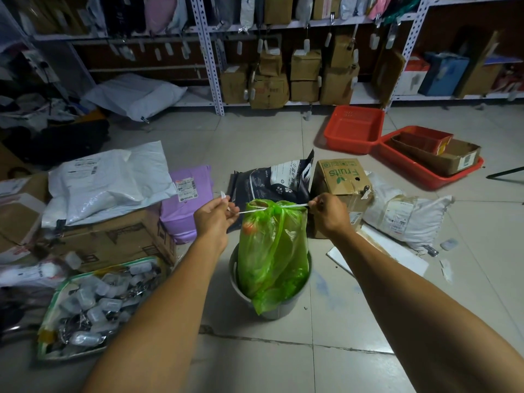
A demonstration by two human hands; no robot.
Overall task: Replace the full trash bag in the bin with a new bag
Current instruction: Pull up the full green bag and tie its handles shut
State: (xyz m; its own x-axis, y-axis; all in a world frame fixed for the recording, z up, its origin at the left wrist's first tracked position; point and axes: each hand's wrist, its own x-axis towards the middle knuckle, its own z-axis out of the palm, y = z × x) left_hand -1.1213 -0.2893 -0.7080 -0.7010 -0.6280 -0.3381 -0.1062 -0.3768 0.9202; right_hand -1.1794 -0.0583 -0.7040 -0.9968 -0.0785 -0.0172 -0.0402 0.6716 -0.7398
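A full green trash bag (272,251) stands upright in a small grey bin (272,306) on the tiled floor, its lower part still inside the rim. A white drawstring (286,207) runs taut across the gathered neck of the bag. My left hand (214,218) pinches the string's left end, and my right hand (329,212) grips its right end. Both hands are level with the bag's top, one on each side.
Cardboard boxes and white and purple parcels (113,182) pile up at the left. A tray of small clear cases (93,304) lies at front left. A "Fruits" box (343,177) and a dark bag (272,180) stand behind the bin. Red baskets (354,129) and shelving sit further back.
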